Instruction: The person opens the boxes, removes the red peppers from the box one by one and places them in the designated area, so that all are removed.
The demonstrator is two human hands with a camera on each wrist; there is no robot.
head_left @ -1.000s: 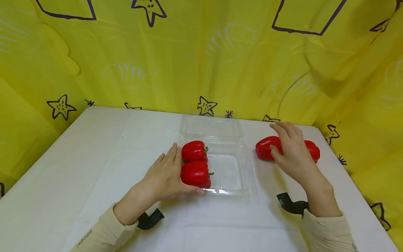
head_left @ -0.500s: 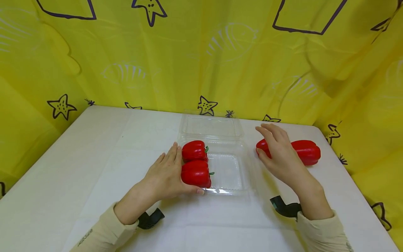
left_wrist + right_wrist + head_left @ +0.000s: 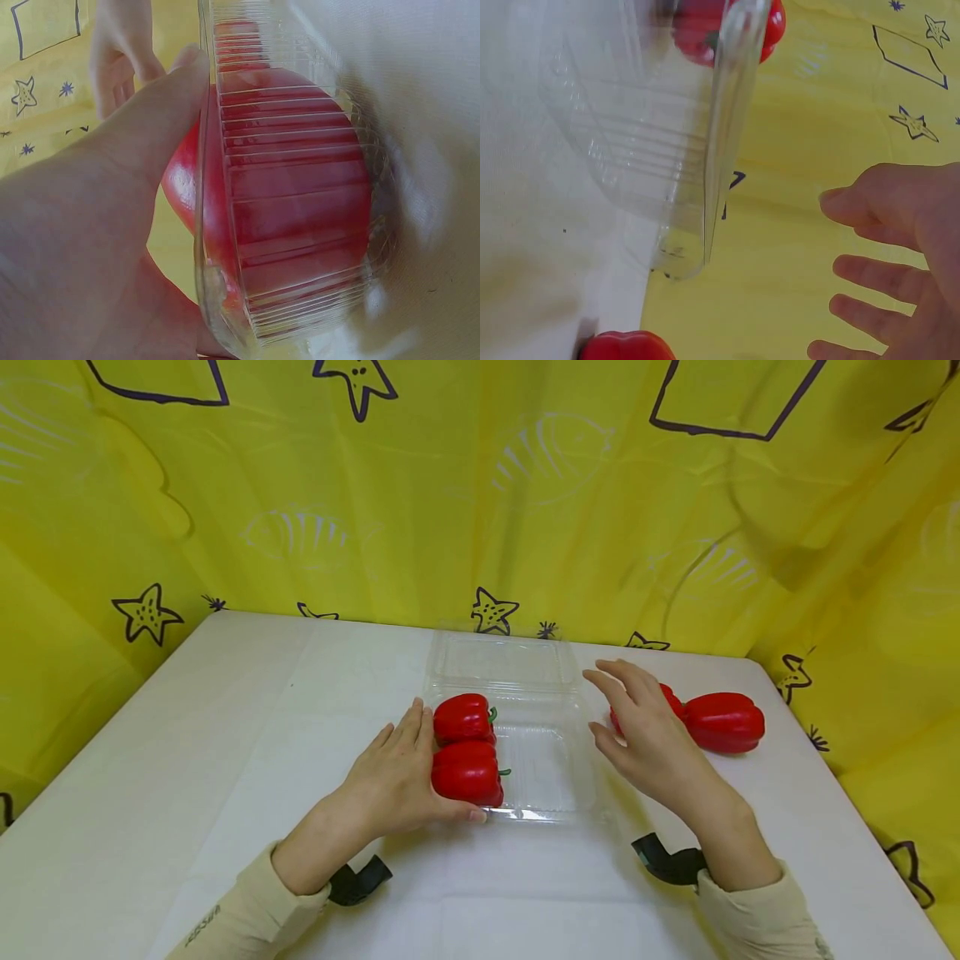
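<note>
A clear plastic clamshell box point(image 3: 543, 764) lies on the table, its lid point(image 3: 498, 660) folded back. Two red bell peppers with green stems fill its left side, one farther back point(image 3: 461, 718) and one nearer point(image 3: 467, 774). My left hand point(image 3: 393, 772) rests along the box's left side, fingers straight and thumb at the front rim. Through the ribbed wall, the left wrist view shows a pepper point(image 3: 296, 187). Right of the box, my right hand point(image 3: 648, 731) hovers with spread, slightly bent fingers, holding nothing. It partly hides one red pepper point(image 3: 672, 700); another point(image 3: 725, 722) lies beside that.
The white-covered table point(image 3: 247, 735) reaches a yellow patterned curtain point(image 3: 420, 518) at the back and sides. A black curved mount sticks out from the left wrist point(image 3: 358, 881) and another from the right wrist point(image 3: 670, 862).
My right hand has moved left, from over the two right-hand peppers towards the box's right edge, uncovering more of the rightmost pepper. The left hand and the box have stayed in place.
</note>
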